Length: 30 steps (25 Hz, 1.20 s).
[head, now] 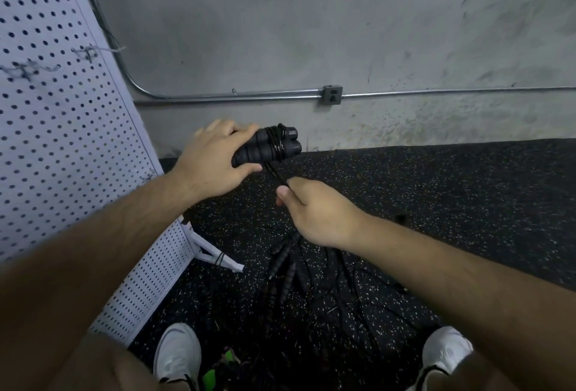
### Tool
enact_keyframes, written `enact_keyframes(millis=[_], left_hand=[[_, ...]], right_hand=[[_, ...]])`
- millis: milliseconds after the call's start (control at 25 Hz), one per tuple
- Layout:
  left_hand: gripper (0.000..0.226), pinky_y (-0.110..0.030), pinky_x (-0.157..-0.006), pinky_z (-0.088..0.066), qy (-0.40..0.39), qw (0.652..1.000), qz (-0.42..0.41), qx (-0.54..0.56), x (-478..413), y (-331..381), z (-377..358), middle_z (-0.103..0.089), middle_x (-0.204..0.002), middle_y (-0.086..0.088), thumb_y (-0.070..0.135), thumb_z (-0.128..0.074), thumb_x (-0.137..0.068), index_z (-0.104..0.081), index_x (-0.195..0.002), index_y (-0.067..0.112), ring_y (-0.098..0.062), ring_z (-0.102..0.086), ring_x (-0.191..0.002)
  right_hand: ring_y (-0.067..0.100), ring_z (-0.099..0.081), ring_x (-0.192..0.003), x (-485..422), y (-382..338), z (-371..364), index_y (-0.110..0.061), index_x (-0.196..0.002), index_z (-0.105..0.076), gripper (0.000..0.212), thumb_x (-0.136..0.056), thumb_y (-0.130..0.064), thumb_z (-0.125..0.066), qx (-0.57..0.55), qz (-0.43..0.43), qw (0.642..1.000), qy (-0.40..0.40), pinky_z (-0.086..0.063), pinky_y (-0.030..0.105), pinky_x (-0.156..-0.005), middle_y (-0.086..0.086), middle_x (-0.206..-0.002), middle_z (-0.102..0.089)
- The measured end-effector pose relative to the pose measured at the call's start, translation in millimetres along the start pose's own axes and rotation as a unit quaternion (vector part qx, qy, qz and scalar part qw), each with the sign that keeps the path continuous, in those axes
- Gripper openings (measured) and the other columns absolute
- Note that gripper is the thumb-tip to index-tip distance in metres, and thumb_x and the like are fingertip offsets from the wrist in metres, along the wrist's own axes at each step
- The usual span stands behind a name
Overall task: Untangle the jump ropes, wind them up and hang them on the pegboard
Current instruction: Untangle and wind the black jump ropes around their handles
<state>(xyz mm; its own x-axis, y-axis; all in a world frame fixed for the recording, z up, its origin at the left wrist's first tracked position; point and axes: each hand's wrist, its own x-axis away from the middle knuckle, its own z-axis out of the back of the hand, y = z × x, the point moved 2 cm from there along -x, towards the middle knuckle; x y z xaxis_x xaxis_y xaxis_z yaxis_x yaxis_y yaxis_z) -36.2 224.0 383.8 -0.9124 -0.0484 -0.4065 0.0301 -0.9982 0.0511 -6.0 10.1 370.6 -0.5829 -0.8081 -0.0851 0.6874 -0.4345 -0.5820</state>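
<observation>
My left hand (pixel 215 156) grips the two handles (pixel 249 153). My fingers curl round them, mostly hidden behind. The rope (pixel 276 141) is wound round the pair, and my right hand (pixel 318 209) pinches its loose end just below. The other ropes (pixel 285 266) lie on the floor (pixel 467 203) between my shoes (pixel 177 350), hard to pick out against the dark surface. The pegboard (pixel 62 125) stands left, cut off.

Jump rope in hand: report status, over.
Left hand grips paired handles, cord wound round them. Right hand pinches the cord's tail. More ropes tangled on floor; pegboard at left.
</observation>
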Motion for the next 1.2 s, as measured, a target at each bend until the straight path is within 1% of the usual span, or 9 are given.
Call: enact_keyframes(millis=[200, 320, 680, 760, 840, 880, 920, 1040, 1200], left_hand=[[0.075, -0.041, -0.098, -0.036, -0.049, 0.998, -0.035, -0.027, 7, -2, -22, -0.059, -0.122, -0.003, 0.053, -0.072, -0.085, -0.046, -0.15, 0.028, -0.024, -0.048, -0.115], [0.076, -0.037, -0.095, -0.035, -0.064, 0.994, -0.083, -0.023, 15, 13, -29, -0.057, -0.12, 0.001, 0.053, -0.074, -0.083, -0.046, -0.149, 0.029, -0.02, -0.047, -0.112], [0.073, -0.034, -0.107, -0.03, -0.087, 0.978, -0.162, 0.099, 40, 64, -6, -0.05, -0.124, 0.009, 0.044, -0.075, -0.085, -0.043, -0.148, 0.03, -0.012, -0.041, -0.119], [0.076, -0.031, -0.109, -0.028, -0.081, 0.978, -0.138, 0.135, 42, 68, 5, -0.048, -0.129, 0.01, 0.043, -0.074, -0.087, -0.038, -0.152, 0.029, -0.009, -0.038, -0.124], [0.078, -0.029, -0.111, -0.028, -0.08, 0.978, -0.098, 0.166, 42, 67, 11, -0.046, -0.135, 0.012, 0.045, -0.073, -0.087, -0.036, -0.154, 0.03, -0.006, -0.036, -0.128], [0.078, -0.03, -0.112, -0.029, -0.073, 0.979, -0.079, 0.172, 40, 66, 11, -0.046, -0.137, 0.013, 0.047, -0.072, -0.087, -0.036, -0.154, 0.03, -0.006, -0.036, -0.13], [0.078, -0.033, -0.113, -0.031, -0.059, 0.982, -0.061, 0.17, 38, 63, 10, -0.047, -0.137, 0.012, 0.049, -0.072, -0.086, -0.037, -0.153, 0.029, -0.007, -0.037, -0.13], [0.078, -0.043, -0.112, -0.036, -0.022, 0.99, -0.017, 0.137, 27, 48, -1, -0.052, -0.134, 0.004, 0.046, -0.076, -0.085, -0.042, -0.151, 0.023, -0.015, -0.041, -0.127], [0.077, -0.045, -0.109, -0.036, -0.022, 0.995, 0.011, 0.094, 18, 28, -22, -0.055, -0.131, -0.003, 0.043, -0.076, -0.086, -0.042, -0.151, 0.021, -0.023, -0.044, -0.125]], right_hand=[[0.009, -0.055, -0.064, 14, -14, 43, -0.024, -0.094, -0.059, 0.022, -0.104, -0.038, -0.045, 0.194, 0.012, 0.981, 0.002, -0.037, 0.025, -0.05, -0.01, -0.074, -0.058], [0.016, -0.057, -0.073, 7, -4, 62, -0.024, -0.103, -0.064, 0.021, -0.103, -0.038, -0.048, 0.273, 0.039, 0.96, 0.052, -0.043, 0.029, -0.061, -0.01, -0.08, -0.061], [-0.004, -0.064, -0.101, -19, 57, 82, -0.04, -0.104, -0.077, 0.015, -0.09, -0.04, -0.072, 0.053, 0.027, 0.995, 0.077, -0.052, 0.033, -0.098, -0.023, -0.102, -0.072], [-0.006, -0.065, -0.095, -21, 64, 76, -0.028, -0.108, -0.077, 0.017, -0.094, -0.031, -0.069, -0.058, 0.029, 0.995, 0.082, -0.053, 0.024, -0.092, -0.02, -0.099, -0.072], [0.002, -0.067, -0.087, -20, 68, 57, -0.011, -0.11, -0.072, 0.016, -0.097, -0.014, -0.062, -0.232, -0.019, 0.972, 0.033, -0.053, 0.016, -0.078, -0.01, -0.1, -0.071], [0.006, -0.064, -0.082, -19, 68, 41, -0.006, -0.108, -0.068, 0.013, -0.098, -0.008, -0.059, -0.253, -0.051, 0.966, 0.007, -0.053, 0.017, -0.074, -0.004, -0.099, -0.068], [0.008, -0.059, -0.075, -19, 67, 25, -0.004, -0.102, -0.064, 0.009, -0.1, -0.007, -0.056, -0.206, -0.062, 0.977, -0.004, -0.053, 0.021, -0.072, 0.0, -0.094, -0.064], [0.01, -0.051, -0.06, -19, 58, -14, -0.008, -0.088, -0.059, 0.03, -0.107, -0.025, -0.043, -0.057, -0.024, 0.998, -0.009, -0.045, 0.026, -0.058, -0.001, -0.072, -0.057], [0.013, -0.055, -0.071, -13, 36, -18, -0.006, -0.108, -0.062, 0.035, -0.109, -0.03, -0.038, 0.012, 0.005, 0.999, -0.04, -0.037, 0.027, -0.062, -0.002, -0.084, -0.061]])
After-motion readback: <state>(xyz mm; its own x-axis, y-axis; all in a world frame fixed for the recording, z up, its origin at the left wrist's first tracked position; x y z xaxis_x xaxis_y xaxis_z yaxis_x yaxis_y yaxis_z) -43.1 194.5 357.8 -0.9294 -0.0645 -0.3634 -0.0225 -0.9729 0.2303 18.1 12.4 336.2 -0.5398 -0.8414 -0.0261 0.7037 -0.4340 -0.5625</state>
